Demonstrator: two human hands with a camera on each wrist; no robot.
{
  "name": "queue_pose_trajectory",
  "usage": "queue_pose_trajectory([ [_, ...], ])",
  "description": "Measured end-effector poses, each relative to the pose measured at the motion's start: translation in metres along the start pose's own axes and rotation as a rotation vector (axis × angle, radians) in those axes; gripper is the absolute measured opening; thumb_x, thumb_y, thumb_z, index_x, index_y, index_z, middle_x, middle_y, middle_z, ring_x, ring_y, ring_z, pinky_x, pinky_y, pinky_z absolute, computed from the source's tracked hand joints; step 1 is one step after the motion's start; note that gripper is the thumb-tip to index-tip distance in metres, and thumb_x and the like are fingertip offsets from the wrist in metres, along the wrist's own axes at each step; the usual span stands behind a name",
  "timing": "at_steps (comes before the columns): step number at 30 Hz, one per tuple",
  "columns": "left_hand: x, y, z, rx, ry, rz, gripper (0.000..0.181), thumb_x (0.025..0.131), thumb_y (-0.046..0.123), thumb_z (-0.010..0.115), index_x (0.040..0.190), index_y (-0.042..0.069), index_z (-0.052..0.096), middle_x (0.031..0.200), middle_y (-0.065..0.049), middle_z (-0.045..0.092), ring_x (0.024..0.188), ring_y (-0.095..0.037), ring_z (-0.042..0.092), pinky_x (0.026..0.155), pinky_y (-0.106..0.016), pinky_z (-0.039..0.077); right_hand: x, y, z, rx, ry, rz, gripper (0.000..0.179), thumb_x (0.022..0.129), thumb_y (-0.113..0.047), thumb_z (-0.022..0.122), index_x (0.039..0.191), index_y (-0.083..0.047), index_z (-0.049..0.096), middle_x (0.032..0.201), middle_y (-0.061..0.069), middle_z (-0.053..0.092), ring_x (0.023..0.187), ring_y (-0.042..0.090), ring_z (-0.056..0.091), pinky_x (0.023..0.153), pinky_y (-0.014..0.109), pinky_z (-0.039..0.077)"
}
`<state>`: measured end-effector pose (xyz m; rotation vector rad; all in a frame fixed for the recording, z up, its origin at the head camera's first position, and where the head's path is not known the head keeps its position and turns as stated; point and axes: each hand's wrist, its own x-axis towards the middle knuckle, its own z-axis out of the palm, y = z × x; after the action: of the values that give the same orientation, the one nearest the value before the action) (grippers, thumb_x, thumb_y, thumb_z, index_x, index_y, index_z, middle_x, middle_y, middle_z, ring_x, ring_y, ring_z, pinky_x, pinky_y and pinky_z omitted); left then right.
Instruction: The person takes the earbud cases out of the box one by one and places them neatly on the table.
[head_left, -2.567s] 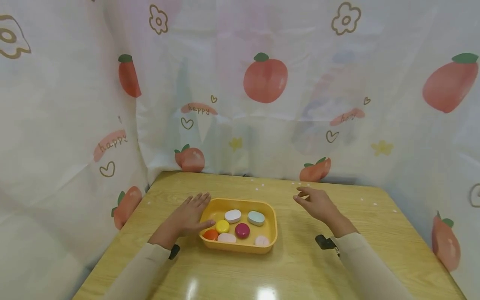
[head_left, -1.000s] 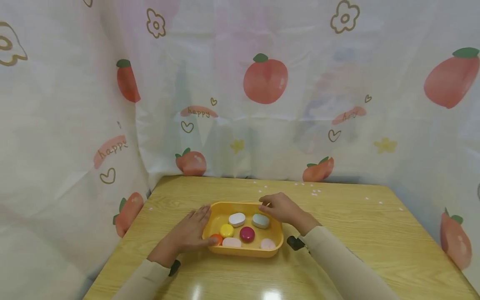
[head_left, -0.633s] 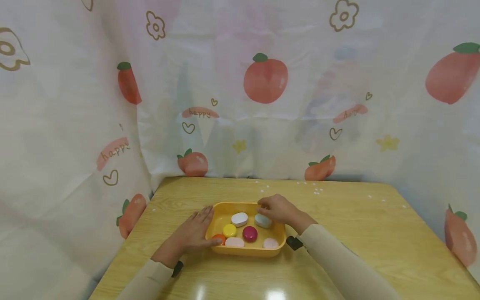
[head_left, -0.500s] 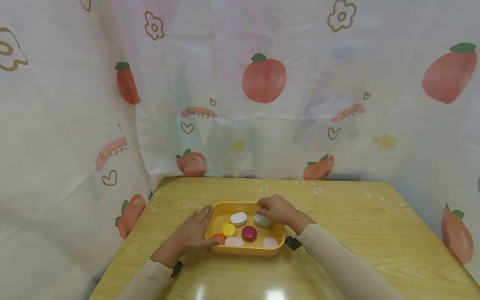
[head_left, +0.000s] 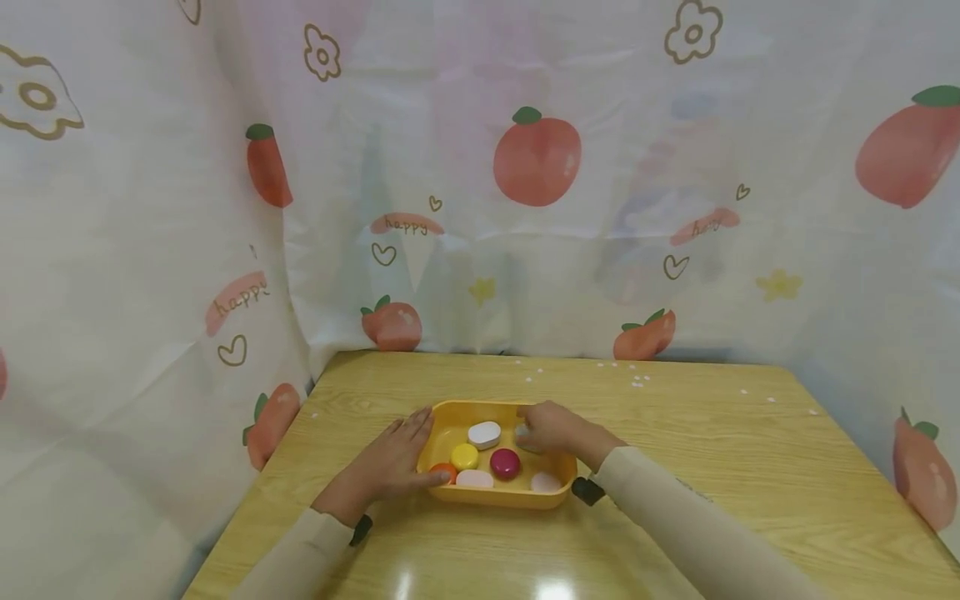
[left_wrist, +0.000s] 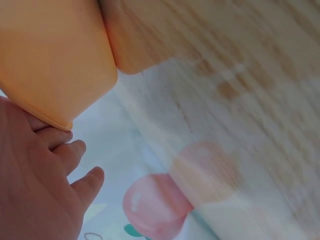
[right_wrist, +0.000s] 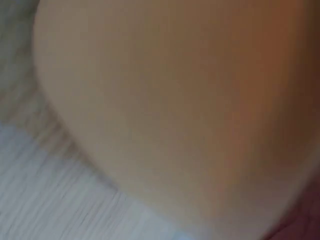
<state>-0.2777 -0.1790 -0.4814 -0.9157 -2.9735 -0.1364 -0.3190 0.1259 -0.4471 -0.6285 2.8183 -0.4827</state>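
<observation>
A yellow tray (head_left: pixel 502 500) with rounded corners lies on the table, holding several smooth pill-shaped pieces. My left hand (head_left: pixel 386 462) rests on the tray's left rim, fingers fairly straight and thumb over the inside near an orange piece (head_left: pixel 442 470). In the left wrist view its fingertips touch the tray's edge. My right hand (head_left: pixel 561 431) reaches into the back right corner, fingers curled over a pale green oval piece (head_left: pixel 529 442), which is mostly covered. Nearby lie a white oval piece (head_left: pixel 484 435), a yellow round piece (head_left: pixel 464 456) and a magenta round piece (head_left: pixel 505 464).
A pink oval piece (head_left: pixel 475 479) and a pale pink round piece (head_left: pixel 545 482) sit along the tray's front wall. Small white specks dot the wooden table (head_left: pixel 712 433) towards the back. A fruit-patterned curtain (head_left: pixel 525 275) hangs behind and at both sides.
My right hand has come from right of the tray into it, and its fingers have closed over the pale green piece. My left hand stays at the left rim.
</observation>
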Motion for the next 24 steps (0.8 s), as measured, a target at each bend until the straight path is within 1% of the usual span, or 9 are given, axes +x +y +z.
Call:
queue_pose_trajectory([
  [3,0.001,0.000,0.000,0.006,-0.004,0.001,0.106,0.086,0.081,0.028,0.154,0.000,0.020,0.161,-0.012,0.015,0.147,-0.022,0.012,0.116,-0.045,0.015,0.000,-0.002,0.002,-0.020,-0.012,-0.014,0.039,0.087,-0.024,0.070,0.116,0.001,0.064,0.099,0.008,0.066,0.088,0.023,0.059,0.086,0.042,0.049],
  [7,0.001,0.001,0.000,-0.003,-0.004,0.001,0.106,0.086,0.081,0.028,0.154,0.000,0.020,0.161,-0.012,0.014,0.147,-0.022,0.012,0.116,-0.045,0.015,0.002,-0.003,0.009,-0.010,0.029,0.009,0.017,0.083,-0.021,0.069,0.086,-0.005,0.064,0.073,0.003,0.056,0.067,0.019,0.051,0.064,0.035,0.046],
  [9,0.000,0.001,0.000,-0.007,-0.002,-0.001,0.107,0.086,0.082,0.029,0.154,0.000,0.020,0.161,-0.012,0.015,0.147,-0.022,0.013,0.116,-0.046,0.015,0.003,-0.004,0.013,0.003,0.068,0.032,0.016,0.081,-0.019,0.067,0.073,-0.007,0.060,0.065,0.002,0.052,0.060,0.018,0.048,0.057,0.032,0.042],
  [11,0.001,0.001,0.000,-0.008,-0.003,0.000,0.107,0.086,0.082,0.029,0.154,0.000,0.020,0.161,-0.012,0.015,0.147,-0.022,0.013,0.116,-0.046,0.015,0.002,-0.005,0.018,0.016,0.095,0.069,0.022,0.080,-0.021,0.066,0.064,-0.010,0.056,0.059,0.001,0.049,0.055,0.018,0.045,0.053,0.030,0.039],
  [13,0.001,0.001,0.000,-0.012,0.000,0.005,0.106,0.086,0.081,0.029,0.153,-0.001,0.021,0.160,-0.012,0.015,0.147,-0.023,0.013,0.115,-0.046,0.016,0.001,-0.006,0.021,0.029,0.114,0.101,0.026,0.081,-0.023,0.067,0.061,-0.011,0.055,0.057,0.001,0.048,0.053,0.018,0.045,0.052,0.029,0.037],
  [16,0.001,0.002,0.002,-0.020,0.006,0.007,0.106,0.087,0.080,0.031,0.153,-0.001,0.021,0.160,-0.013,0.015,0.146,-0.023,0.013,0.115,-0.047,0.017,-0.001,-0.009,0.024,0.037,0.119,0.144,0.035,0.085,-0.030,0.068,0.059,-0.012,0.054,0.055,0.000,0.048,0.052,0.017,0.045,0.051,0.028,0.037],
  [19,0.000,0.002,0.002,-0.024,0.014,0.003,0.105,0.087,0.079,0.032,0.153,-0.001,0.021,0.160,-0.012,0.015,0.146,-0.022,0.013,0.115,-0.047,0.017,-0.002,-0.012,0.024,0.059,0.128,0.169,0.040,0.089,-0.034,0.066,0.058,-0.012,0.054,0.055,0.001,0.048,0.049,0.016,0.046,0.050,0.027,0.037],
  [22,0.000,0.003,0.001,-0.026,0.020,0.002,0.104,0.088,0.079,0.032,0.153,-0.001,0.021,0.161,-0.012,0.015,0.146,-0.022,0.013,0.115,-0.047,0.016,-0.002,-0.013,0.025,0.071,0.131,0.183,0.039,0.091,-0.033,0.064,0.060,-0.011,0.055,0.057,0.002,0.048,0.051,0.017,0.046,0.051,0.027,0.037],
  [24,-0.001,0.004,0.001,-0.031,0.020,0.003,0.103,0.088,0.078,0.032,0.153,-0.001,0.021,0.161,-0.012,0.015,0.146,-0.022,0.013,0.115,-0.047,0.016,-0.003,-0.013,0.026,0.085,0.127,0.195,0.034,0.092,-0.029,0.062,0.066,-0.008,0.056,0.061,0.003,0.050,0.055,0.018,0.047,0.054,0.028,0.038],
])
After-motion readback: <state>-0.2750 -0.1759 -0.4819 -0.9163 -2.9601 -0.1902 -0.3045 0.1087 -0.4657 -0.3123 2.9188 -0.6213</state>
